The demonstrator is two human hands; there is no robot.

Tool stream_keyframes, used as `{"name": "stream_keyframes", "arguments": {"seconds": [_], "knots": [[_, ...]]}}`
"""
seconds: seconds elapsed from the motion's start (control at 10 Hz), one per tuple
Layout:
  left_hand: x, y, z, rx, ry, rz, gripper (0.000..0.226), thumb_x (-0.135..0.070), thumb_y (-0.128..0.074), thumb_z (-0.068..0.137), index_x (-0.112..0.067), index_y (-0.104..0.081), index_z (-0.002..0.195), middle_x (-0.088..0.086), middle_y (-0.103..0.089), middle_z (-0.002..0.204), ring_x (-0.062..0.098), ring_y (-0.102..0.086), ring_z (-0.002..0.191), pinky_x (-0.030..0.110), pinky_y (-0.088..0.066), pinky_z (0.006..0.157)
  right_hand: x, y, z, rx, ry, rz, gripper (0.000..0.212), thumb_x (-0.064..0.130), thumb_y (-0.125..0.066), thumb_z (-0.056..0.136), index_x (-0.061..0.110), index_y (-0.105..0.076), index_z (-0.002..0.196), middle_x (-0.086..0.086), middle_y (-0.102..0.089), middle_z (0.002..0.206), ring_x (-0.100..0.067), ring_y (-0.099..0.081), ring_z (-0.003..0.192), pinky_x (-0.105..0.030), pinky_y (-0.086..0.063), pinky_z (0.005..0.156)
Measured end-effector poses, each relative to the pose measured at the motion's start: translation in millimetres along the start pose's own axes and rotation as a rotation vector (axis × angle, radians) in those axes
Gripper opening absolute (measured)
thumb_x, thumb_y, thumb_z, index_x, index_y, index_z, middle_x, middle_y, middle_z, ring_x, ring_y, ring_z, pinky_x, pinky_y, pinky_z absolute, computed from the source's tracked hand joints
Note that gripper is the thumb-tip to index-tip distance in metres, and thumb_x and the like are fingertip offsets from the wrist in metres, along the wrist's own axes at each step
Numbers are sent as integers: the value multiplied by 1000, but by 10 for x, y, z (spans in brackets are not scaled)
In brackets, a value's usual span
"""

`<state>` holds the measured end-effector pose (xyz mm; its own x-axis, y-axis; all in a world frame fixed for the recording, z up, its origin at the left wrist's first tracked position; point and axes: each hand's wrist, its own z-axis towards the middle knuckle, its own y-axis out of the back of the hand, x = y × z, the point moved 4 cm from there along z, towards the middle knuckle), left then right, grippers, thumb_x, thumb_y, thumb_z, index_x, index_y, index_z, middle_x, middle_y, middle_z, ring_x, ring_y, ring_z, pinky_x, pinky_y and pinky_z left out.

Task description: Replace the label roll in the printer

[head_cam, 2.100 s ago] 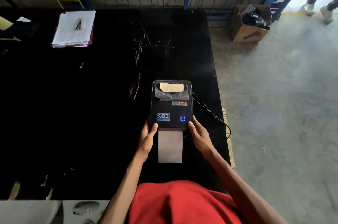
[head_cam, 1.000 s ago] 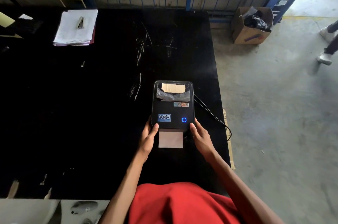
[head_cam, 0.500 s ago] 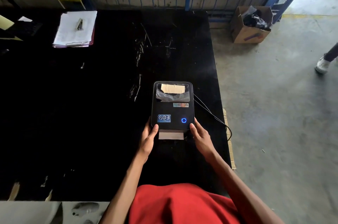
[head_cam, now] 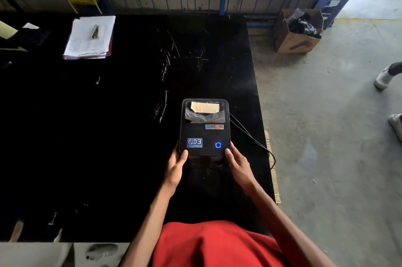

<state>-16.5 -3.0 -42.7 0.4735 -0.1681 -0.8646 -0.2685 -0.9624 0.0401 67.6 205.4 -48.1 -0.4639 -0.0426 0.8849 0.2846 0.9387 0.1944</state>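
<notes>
A black label printer [head_cam: 204, 134] sits near the right edge of the black table [head_cam: 108, 136], lid down, with a blue ring light lit on its front. Through its top window I see a pale label roll [head_cam: 204, 107] and crinkled plastic. My left hand [head_cam: 176, 168] grips the printer's near left corner, thumb on top. My right hand [head_cam: 238, 166] holds the near right corner the same way. No label strip shows at the front slot between my hands.
A cable [head_cam: 252, 138] runs from the printer's right side over the table edge. A clipboard with papers [head_cam: 90, 37] lies at the far left. A cardboard box [head_cam: 297, 31] stands on the concrete floor. Another person's shoes [head_cam: 385, 77] are at the right.
The label strip that stuck out of the printer's front slot has steadily shortened and has now drawn fully inside. Both hands stay on the printer's near corners.
</notes>
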Motion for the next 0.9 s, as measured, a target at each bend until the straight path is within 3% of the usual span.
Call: {"name": "stream_keyframes", "arguments": {"seconds": [0.1, 0.2, 0.3, 0.4, 0.5, 0.6, 0.7, 0.8, 0.9], "knots": [[-4, 6, -6, -2, 4, 1, 54, -31, -52, 102, -21, -36, 152, -15, -46, 139, 2, -41, 130, 16, -30, 104, 4, 0, -3, -4, -4, 2, 53, 41, -51, 104, 31, -39, 155, 18, -52, 149, 20, -47, 125, -21, -37, 115], [1, 5, 1, 5, 9, -1, 53, -29, -52, 102, -21, -35, 152, -13, -47, 141, 4, -42, 132, 21, -28, 108, 23, 3, -12, -5, -3, 8, 53, 40, -51, 104, 30, -39, 155, 15, -51, 152, 16, -46, 130, -11, -38, 110], [-5, 5, -11, 3, 24, 4, 54, -30, -53, 102, -20, -35, 152, -14, -47, 139, 4, -41, 132, 20, -28, 107, 21, 5, -15, -4, -6, -5, 54, 41, -50, 104, 30, -38, 156, 16, -52, 151, 16, -47, 130, -11, -37, 109], [-2, 3, -12, -9, 23, 9, 54, -30, -53, 102, -20, -36, 152, -14, -46, 139, 3, -40, 132, 20, -28, 107, 15, 9, -12, -10, -4, -10, 55, 42, -51, 104, 30, -38, 156, 19, -52, 147, 28, -47, 119, 0, -38, 98], [-20, 7, -31, -8, 32, 7, 53, -29, -53, 102, -20, -36, 152, -14, -47, 140, 3, -41, 131, 17, -29, 106, 11, 9, -13, -13, -19, -16, 55, 41, -51, 104, 29, -37, 156, 21, -52, 145, 29, -47, 116, 1, -38, 97], [1, 3, -70, -1, 51, 12, 49, -32, -53, 101, -30, -37, 148, -28, -51, 125, 0, -43, 125, 0, -34, 89, 41, -5, -42, -3, -26, 2, 55, 40, -50, 104, 29, -36, 157, 17, -51, 147, 19, -49, 123, -9, -39, 107], [22, 40, -105, -9, 66, 10, 51, -36, -54, 100, -25, -40, 148, -18, -54, 130, 5, -45, 125, 12, -34, 98, 37, -17, -97, 11, -8, 21, 55, 38, -49, 105, 29, -35, 157, 12, -51, 151, 8, -50, 130, -15, -43, 108], [132, 9, -108, -23, 111, 43, 58, -36, -54, 100, -19, -35, 152, -13, -47, 136, 5, -40, 127, 24, -29, 106, 79, -13, -91, 8, -44, 79, 53, 35, -51, 105, 30, -37, 156, 10, -51, 152, 6, -50, 130, -8, -43, 99], [21, 77, -89, 109, 60, 141, 61, -31, -38, 107, 0, -16, 155, 5, -30, 161, 6, -31, 143, 12, -27, 106, 111, -24, -246, -57, -20, 60, 49, 29, -56, 103, 33, -44, 150, 10, -56, 149, -5, -48, 139, -7, -37, 105]]}}
